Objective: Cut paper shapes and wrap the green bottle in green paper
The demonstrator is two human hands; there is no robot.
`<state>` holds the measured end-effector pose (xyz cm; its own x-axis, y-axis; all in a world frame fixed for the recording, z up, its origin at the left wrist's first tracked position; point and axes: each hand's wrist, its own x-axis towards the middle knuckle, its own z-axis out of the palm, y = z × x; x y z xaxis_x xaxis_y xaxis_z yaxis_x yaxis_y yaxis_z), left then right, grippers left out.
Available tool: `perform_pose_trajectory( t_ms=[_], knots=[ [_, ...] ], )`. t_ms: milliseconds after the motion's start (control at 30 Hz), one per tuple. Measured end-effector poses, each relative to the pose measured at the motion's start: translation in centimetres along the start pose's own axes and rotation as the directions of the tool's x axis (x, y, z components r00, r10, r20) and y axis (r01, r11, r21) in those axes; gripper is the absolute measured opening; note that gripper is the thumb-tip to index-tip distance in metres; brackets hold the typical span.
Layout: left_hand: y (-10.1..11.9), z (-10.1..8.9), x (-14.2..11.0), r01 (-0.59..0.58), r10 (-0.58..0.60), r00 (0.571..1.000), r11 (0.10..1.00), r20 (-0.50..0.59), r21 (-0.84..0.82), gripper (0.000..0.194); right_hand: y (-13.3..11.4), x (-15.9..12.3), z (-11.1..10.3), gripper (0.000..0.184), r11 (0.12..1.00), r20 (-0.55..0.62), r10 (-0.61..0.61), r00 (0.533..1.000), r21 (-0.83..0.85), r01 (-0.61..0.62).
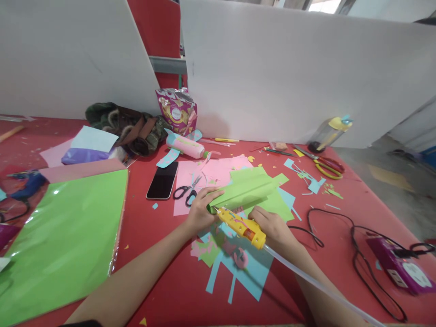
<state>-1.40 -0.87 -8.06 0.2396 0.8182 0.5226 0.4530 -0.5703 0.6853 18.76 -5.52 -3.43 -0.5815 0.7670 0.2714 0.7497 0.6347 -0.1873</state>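
My left hand (203, 210) is closed on the near-left end of a rolled sheet of green paper (250, 188). In my right hand (270, 223) is a yellow hot glue gun (240, 225), its nozzle at the open end of the roll beside my left fingers. A long clear glue stick (306, 270) trails from the back of the gun. Under the roll lie cut pieces of green, pink and light blue paper (254, 272). Black-handled scissors (190, 193) rest on pink paper just beyond my left hand. Whether glue is coming out is too small to tell.
Left of the scissors lies a phone (163, 180). A pink paper-covered bottle shape (186, 146) and a snack bag (179, 111) are behind. Green sheets (68, 245) fill the left. Right are pliers (327, 167), a black cord (356, 245) and a purple power strip (400, 263).
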Motion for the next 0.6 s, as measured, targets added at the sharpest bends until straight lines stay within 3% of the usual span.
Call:
perform_pose_trajectory(
  t_ms=[233,600],
  knots=[
    [0.14,0.02,0.05,-0.052,0.052,0.997,0.999,-0.048,0.017,0.041,0.07,-0.02,-0.12,0.015,1.000,-0.021,0.015,1.000,0.024,-0.015],
    [0.03,-0.09,0.08,0.009,-0.009,1.000,1.000,-0.021,-0.003,0.042,0.74,-0.39,-0.02,0.012,0.994,0.032,0.098,0.995,0.036,-0.099]
  ],
)
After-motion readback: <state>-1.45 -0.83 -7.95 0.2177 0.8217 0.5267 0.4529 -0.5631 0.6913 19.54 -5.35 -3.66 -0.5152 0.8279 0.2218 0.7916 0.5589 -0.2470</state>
